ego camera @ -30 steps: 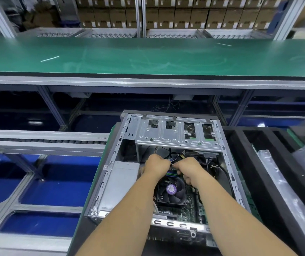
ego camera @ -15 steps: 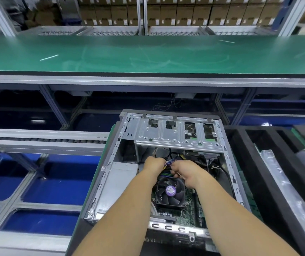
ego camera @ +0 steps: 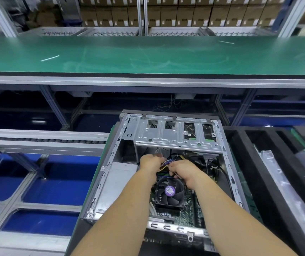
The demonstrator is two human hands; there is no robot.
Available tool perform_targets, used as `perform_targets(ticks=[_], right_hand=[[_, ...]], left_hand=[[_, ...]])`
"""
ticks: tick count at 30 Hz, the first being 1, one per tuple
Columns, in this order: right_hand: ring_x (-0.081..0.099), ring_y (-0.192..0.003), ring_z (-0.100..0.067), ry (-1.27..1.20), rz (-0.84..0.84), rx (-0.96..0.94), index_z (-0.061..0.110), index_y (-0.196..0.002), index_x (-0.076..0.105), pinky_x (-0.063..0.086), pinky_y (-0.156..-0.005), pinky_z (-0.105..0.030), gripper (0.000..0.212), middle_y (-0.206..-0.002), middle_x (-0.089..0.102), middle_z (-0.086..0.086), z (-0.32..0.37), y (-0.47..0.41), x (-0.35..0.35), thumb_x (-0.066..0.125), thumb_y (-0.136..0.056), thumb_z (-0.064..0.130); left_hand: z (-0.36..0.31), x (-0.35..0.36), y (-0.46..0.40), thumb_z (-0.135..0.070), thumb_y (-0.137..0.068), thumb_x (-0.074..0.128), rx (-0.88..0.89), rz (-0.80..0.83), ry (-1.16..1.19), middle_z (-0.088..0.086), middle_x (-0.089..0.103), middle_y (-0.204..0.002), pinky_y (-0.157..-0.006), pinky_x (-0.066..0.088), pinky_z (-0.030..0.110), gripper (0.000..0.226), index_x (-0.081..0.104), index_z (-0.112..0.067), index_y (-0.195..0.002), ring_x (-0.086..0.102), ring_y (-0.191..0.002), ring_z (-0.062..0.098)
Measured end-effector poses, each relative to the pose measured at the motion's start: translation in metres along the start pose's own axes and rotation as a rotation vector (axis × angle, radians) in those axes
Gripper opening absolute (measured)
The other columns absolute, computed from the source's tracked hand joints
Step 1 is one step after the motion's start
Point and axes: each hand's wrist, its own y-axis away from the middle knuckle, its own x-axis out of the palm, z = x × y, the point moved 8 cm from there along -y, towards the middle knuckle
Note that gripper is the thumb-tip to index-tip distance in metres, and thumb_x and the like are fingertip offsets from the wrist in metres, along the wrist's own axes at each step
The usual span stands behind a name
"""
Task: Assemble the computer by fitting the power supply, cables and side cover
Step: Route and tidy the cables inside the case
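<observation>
Both hands, left hand (ego camera: 150,162) and right hand (ego camera: 183,170), stayed closed on the coloured power cables (ego camera: 166,164), now lifted higher above the fan (ego camera: 169,192); not plugged yet.

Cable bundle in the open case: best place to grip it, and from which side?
Likely grip the cable bundle on its free stretch above the fan, coming from above through the open side. The drive bracket blocks the far end. Both the left hand and right hand hold it there.
</observation>
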Motion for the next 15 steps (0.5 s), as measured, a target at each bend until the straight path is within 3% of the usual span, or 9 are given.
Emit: perform_targets(ticks=[2,4,7,11,15], right_hand=[[0.051,-0.055,-0.014,0.029,-0.056,-0.048,0.002,-0.094,0.073,0.046,-0.055,-0.022,0.011,-0.066,0.065,-0.007,0.005,0.004,-0.005,0.062,-0.095,0.002],[0.058,-0.055,-0.014,-0.006,-0.112,-0.111,0.003,-0.088,0.073,0.053,-0.058,-0.024,0.009,-0.065,0.07,-0.008,0.01,0.01,-0.013,0.066,-0.092,0.0],[0.069,-0.062,-0.018,-0.142,-0.102,-0.181,0.0,-0.089,0.071,0.059,-0.064,-0.023,0.006,-0.076,0.076,-0.015,0.013,0.023,-0.02,0.069,-0.089,-0.006],[0.075,-0.069,-0.017,-0.141,-0.098,-0.24,0.0,-0.096,0.071,0.059,-0.065,-0.021,0.009,-0.083,0.077,-0.015,0.013,0.034,-0.025,0.063,-0.095,-0.003],[0.069,-0.073,-0.015,-0.095,-0.2,-0.284,0.005,-0.096,0.077,0.061,-0.071,-0.024,0.01,-0.088,0.076,-0.011,0.01,0.038,-0.029,0.067,-0.096,0.004]], left_hand=[[-0.006,0.0,0.0,-0.002,-0.089,0.07,0.097,-0.02,-0.079,0.006,0.07,-0.085,-0.059,0.048,0.022,0.011,0.069,-0.012,-0.086,0.063,-0.074,0.015],[-0.016,0.003,0.004,-0.005,-0.09,0.07,0.232,-0.015,-0.239,0.001,0.07,-0.089,-0.073,0.049,0.024,0.009,0.072,-0.014,-0.092,0.064,-0.082,0.014],[-0.024,0.012,0.011,-0.007,-0.091,0.068,0.381,0.04,-0.422,-0.001,0.071,-0.091,-0.08,0.049,0.024,0.011,0.075,-0.012,-0.097,0.064,-0.086,0.013],[-0.028,0.015,0.019,-0.009,-0.092,0.067,0.462,0.071,-0.527,-0.004,0.072,-0.093,-0.082,0.049,0.021,0.013,0.077,-0.014,-0.098,0.065,-0.089,0.011],[-0.029,0.016,0.022,-0.01,-0.092,0.068,0.484,0.092,-0.548,-0.002,0.075,-0.096,-0.085,0.051,0.024,0.014,0.078,-0.015,-0.1,0.066,-0.09,0.012]])
